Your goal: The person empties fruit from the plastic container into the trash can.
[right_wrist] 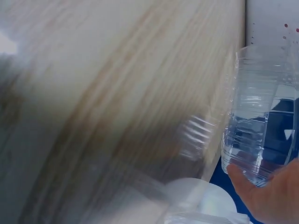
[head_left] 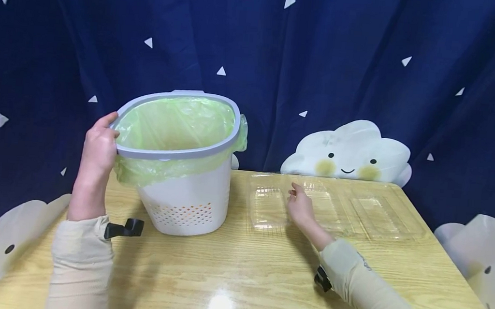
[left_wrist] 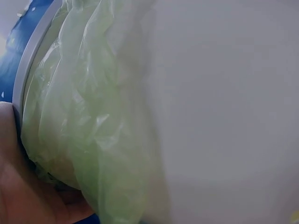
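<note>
My left hand [head_left: 101,145] grips the grey rim of a white trash bin [head_left: 209,190] at the left of the table. A thin green trash bag [head_left: 180,125] lines the bin and folds over the rim; the left wrist view shows its loose folds [left_wrist: 103,126] beside that hand. My right hand [head_left: 302,207] is over clear plastic containers and holds one clear plastic container [right_wrist: 254,116] by its edge, thumb on the near side. Its other fingers are mostly hidden in the right wrist view. To the hand's left in the head view, this container [head_left: 267,207] overlaps the tabletop.
More clear plastic containers [head_left: 378,215] lie flat along the back right of the wooden table [head_left: 238,275]. A dark blue curtain [head_left: 256,39] hangs behind, with a white smiling cloud cushion [head_left: 348,152] at the back edge and others at both sides.
</note>
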Motion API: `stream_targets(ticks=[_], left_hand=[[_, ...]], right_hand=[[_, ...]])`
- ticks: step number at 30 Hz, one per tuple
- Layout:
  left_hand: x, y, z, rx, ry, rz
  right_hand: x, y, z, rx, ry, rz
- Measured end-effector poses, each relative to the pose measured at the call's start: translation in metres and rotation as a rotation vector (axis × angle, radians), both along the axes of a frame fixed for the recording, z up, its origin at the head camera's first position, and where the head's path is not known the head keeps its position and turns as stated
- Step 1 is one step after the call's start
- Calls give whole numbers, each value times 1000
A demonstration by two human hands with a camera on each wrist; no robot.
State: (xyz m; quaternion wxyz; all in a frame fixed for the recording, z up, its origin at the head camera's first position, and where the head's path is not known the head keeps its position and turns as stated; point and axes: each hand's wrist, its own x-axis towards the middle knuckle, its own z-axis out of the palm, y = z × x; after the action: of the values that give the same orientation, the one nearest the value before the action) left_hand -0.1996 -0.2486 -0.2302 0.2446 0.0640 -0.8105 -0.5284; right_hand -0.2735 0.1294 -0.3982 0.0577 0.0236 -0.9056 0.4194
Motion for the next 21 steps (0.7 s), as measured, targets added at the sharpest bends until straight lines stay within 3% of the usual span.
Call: stream_targets(ticks=[9,14,18,21], left_hand=[[3,-1,2,-50,-65,60],[4,-1,6,-158,-73,133],[8,3,9,-267,-26,197],[11,12,11,-328,56,209]], right_hand=[[2,-3,-6,13,7,13],[3,-3,-3,12,-5,11],[4,-3,4,0,-7,23],[5,-1,10,-5,11,28]])
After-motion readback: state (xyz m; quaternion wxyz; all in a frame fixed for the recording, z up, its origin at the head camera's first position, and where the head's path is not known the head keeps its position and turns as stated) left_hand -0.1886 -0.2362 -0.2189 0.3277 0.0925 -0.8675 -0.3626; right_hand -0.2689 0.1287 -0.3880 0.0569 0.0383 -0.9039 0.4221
